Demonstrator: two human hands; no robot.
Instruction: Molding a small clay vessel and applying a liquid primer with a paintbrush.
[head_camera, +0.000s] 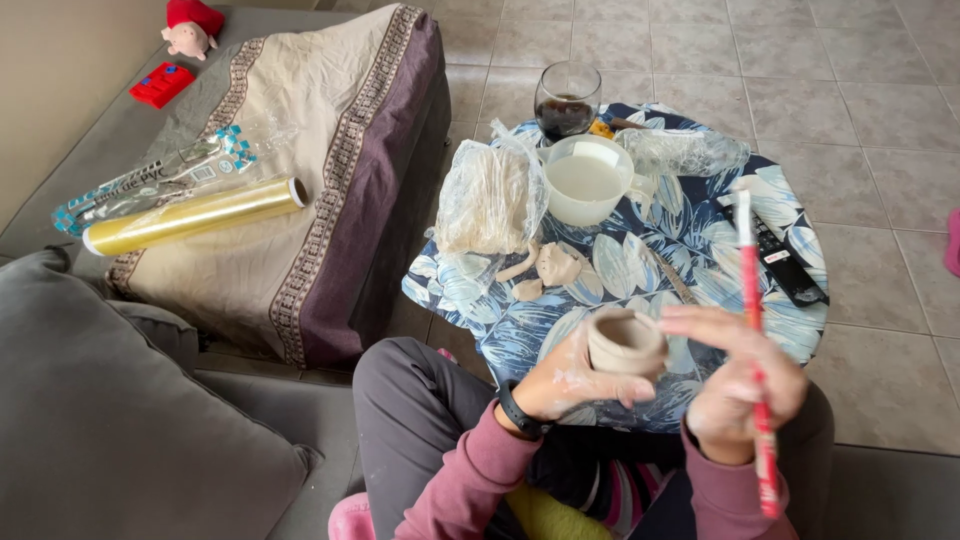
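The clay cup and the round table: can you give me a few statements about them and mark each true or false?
1. The left hand holds a small clay cup. True.
2. The right hand holds a pair of scissors. False: it holds a red and white brush.
3. The white bowl on the floral tablecloth contains a pale liquid. True.
4. The glass stands empty. False: it has dark liquid in it.
5. The yellow roll of film lies on the table. False: it lies on the cloth-covered seat beside it.

Head camera, looking steeply down, close over round table (800, 330).
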